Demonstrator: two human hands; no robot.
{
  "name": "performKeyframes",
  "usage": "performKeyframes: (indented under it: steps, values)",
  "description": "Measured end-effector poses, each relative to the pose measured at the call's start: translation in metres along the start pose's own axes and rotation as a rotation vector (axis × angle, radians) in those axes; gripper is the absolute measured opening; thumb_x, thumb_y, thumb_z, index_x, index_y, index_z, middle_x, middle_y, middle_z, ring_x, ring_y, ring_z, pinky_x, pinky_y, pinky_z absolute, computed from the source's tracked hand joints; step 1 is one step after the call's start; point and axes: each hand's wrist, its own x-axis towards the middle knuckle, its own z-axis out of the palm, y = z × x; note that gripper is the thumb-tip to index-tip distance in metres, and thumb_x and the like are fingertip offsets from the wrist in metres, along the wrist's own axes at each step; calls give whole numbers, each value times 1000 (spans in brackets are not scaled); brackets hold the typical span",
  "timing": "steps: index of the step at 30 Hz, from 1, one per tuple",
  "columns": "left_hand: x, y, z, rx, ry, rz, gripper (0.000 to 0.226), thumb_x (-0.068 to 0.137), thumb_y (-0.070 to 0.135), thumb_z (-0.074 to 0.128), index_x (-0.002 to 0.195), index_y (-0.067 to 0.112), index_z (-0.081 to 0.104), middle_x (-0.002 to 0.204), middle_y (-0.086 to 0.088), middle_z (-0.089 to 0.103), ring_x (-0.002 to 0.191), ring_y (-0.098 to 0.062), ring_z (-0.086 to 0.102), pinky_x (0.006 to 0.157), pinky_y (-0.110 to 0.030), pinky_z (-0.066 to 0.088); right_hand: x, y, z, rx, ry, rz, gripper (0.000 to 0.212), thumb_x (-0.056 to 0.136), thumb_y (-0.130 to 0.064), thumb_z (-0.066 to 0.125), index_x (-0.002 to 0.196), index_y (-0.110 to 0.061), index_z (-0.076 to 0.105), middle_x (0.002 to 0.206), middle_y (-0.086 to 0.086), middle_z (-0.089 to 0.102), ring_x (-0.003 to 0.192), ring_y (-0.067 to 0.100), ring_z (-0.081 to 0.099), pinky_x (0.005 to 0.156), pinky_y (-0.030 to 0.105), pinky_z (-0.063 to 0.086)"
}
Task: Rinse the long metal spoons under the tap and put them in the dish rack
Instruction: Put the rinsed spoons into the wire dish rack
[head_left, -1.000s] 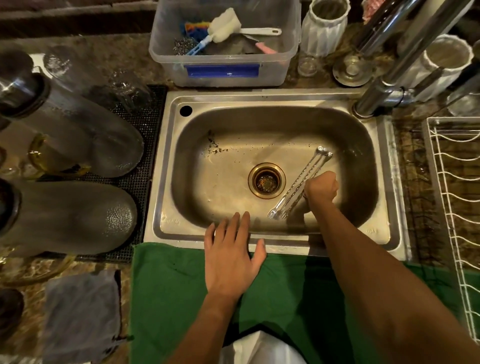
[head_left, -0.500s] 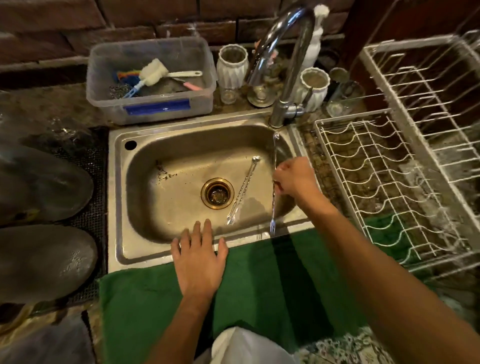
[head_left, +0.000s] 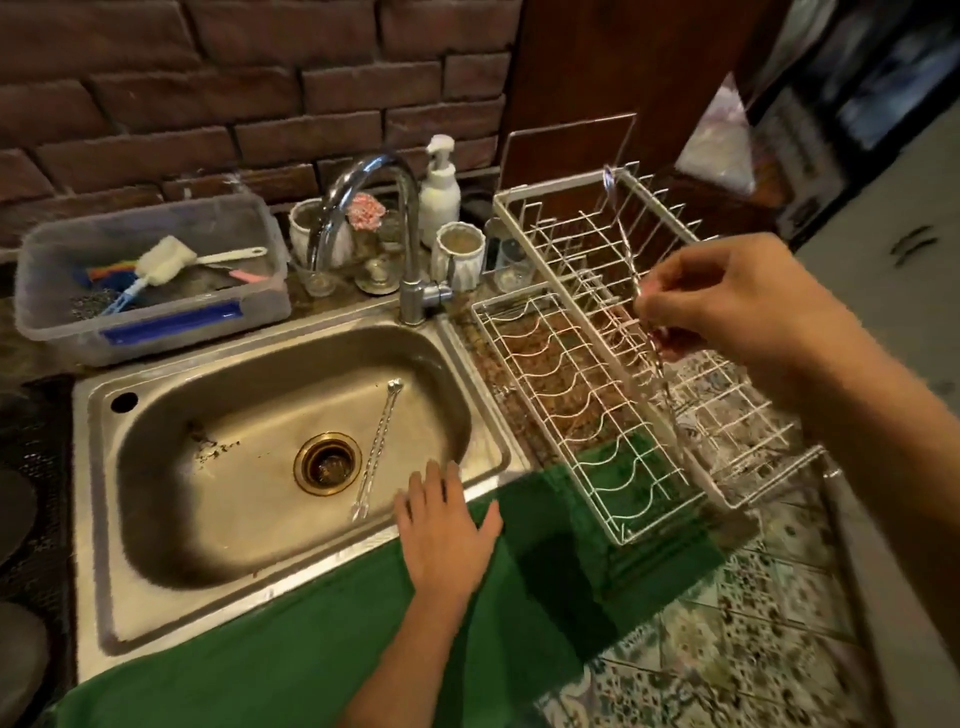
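Note:
My right hand (head_left: 727, 301) pinches a long twisted metal spoon (head_left: 626, 234) near its middle and holds it steeply tilted over the white wire dish rack (head_left: 561, 260); its lower end is blurred among the wires. A second long spoon (head_left: 378, 449) lies in the steel sink (head_left: 260, 587), right of the drain (head_left: 327, 462). My left hand (head_left: 447, 530) rests flat with straight fingers on the sink's front rim and the green cloth (head_left: 291, 654). The curved tap (head_left: 384, 223) stands behind the sink; I see no water running.
A clear plastic tub (head_left: 57, 322) with brushes sits at the back left. White cups, small glasses and a soap pump bottle (head_left: 440, 192) crowd behind the tap. A lower wire tray (head_left: 571, 410) lies between sink and rack. A brick wall is behind.
My right hand lifted one spoon from under the tap and carried it right, over the dish rack. One spoon stayed in the sink. My view swung right; the left hand stayed on the rim.

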Motion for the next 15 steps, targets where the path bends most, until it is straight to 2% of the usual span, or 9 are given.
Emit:
performKeyframes:
  steps: [5, 9, 13, 15]
  values:
    - [17, 25, 17, 59, -39, -38, 93, 85, 81, 22, 158, 23, 28, 165, -10, 32, 152, -33, 24, 122, -55, 11, 30, 15, -53, -132, -1, -2, 5, 88, -1, 70, 83, -1, 70, 77, 13, 69, 47, 4, 64, 47, 17, 56]
    - [19, 24, 25, 112, -1, -25, 94, 88, 81, 23, 155, 17, 38, 156, -12, 47, 145, -34, 40, 119, -55, 19, 68, 33, -73, -304, -52, 27, 5, 89, -8, 71, 85, -4, 70, 83, 13, 71, 55, 13, 69, 44, 16, 53]
    - [22, 23, 32, 127, 40, -12, 91, 88, 79, 30, 151, 15, 45, 150, -14, 53, 139, -35, 48, 115, -56, 27, 102, 54, -68, -507, -123, -14, 4, 90, -8, 71, 86, -9, 70, 83, 10, 72, 66, 21, 72, 57, 27, 59]
    - [23, 23, 34, 135, 28, -21, 92, 89, 80, 28, 153, 16, 42, 151, -13, 52, 140, -34, 47, 116, -56, 27, 114, 64, -61, -637, -147, -65, 7, 91, -7, 70, 85, -10, 71, 80, 7, 72, 64, 16, 70, 54, 24, 55]
